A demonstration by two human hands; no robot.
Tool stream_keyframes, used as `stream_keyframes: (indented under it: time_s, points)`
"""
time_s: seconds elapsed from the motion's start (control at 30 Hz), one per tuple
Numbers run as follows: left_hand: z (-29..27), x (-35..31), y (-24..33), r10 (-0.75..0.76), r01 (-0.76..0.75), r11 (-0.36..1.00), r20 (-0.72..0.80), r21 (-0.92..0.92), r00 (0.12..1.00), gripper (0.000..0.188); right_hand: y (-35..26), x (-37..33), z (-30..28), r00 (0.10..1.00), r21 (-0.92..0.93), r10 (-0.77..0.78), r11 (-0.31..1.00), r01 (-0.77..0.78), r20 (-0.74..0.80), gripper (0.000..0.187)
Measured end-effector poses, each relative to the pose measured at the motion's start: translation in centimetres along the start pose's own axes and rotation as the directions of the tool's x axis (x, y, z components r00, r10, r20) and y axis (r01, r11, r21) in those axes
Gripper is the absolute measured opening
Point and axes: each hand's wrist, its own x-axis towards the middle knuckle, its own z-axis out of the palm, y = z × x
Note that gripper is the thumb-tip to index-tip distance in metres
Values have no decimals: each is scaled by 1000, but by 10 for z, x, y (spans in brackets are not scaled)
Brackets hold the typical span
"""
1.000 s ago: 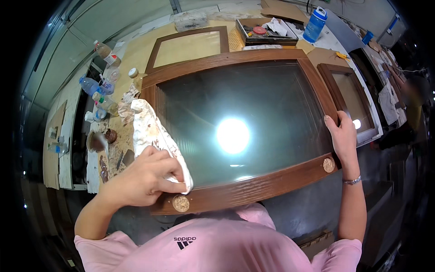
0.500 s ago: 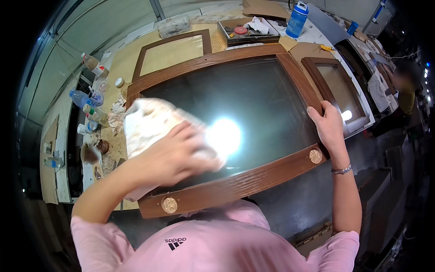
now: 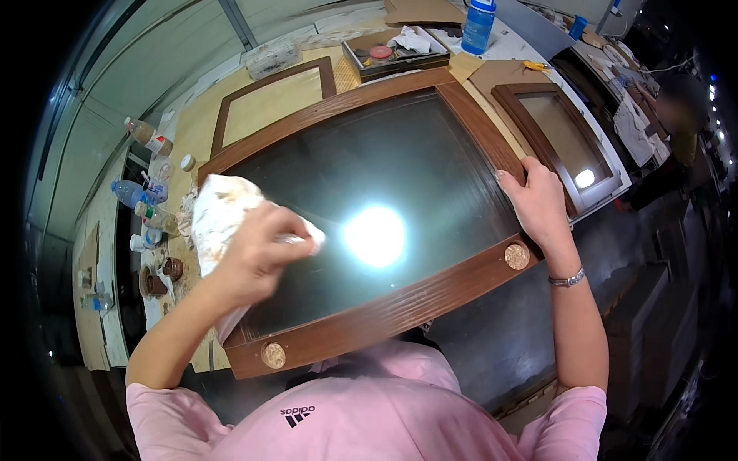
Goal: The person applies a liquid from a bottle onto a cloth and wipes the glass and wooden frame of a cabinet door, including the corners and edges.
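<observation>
A wood-framed glass cabinet door lies on the workbench with its front edge jutting toward me. Two round holes with a speckled chipboard look show in its near rail. Bunched in the fingers of my left hand is a stained white cloth, which hangs over the left end of the door. Part of the cloth is hidden behind that hand. My right hand grips the right side rail, thumb on top and the other fingers partly out of sight. A bright light reflects off the glass.
Several bottles and stained pots stand along the left edge. Behind the door are an empty wooden frame, a tray of odds and ends and a blue bottle. A smaller framed door lies at right; a person stands beyond.
My left hand has drawn back leftward off the middle of the glass, and the cloth is now bunched up smaller in it. My right hand keeps its hold on the rail.
</observation>
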Motion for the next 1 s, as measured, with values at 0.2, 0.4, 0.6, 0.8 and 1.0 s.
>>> stream_keyframes:
  time_s: [0.2, 0.4, 0.6, 0.8, 1.0]
  points:
    - [-17, -8, 33, -47, 37, 995, 103, 92, 994, 38, 1, 0, -3, 1000, -16, 20, 1000, -20, -5, 43]
    - [-1, 4, 45, -70, 71, 997, 43, -14, 997, 42, -4, 1, -2, 1000, -29, 19, 999, -19, 21, 43]
    - [-4, 9, 27, -118, 122, 989, -53, 79, 992, 40, 2, 1, -1, 1000, -23, -13, 1000, 12, -10, 44]
    - [-26, -3, 30, -171, 163, 975, 42, 149, 984, 39, 2, 0, -2, 1000, -40, 12, 999, -12, 5, 45]
    - [-27, -12, 53, -118, 113, 993, 163, 40, 980, 35, -2, 0, 0, 1000, -44, 9, 999, -9, 12, 44]
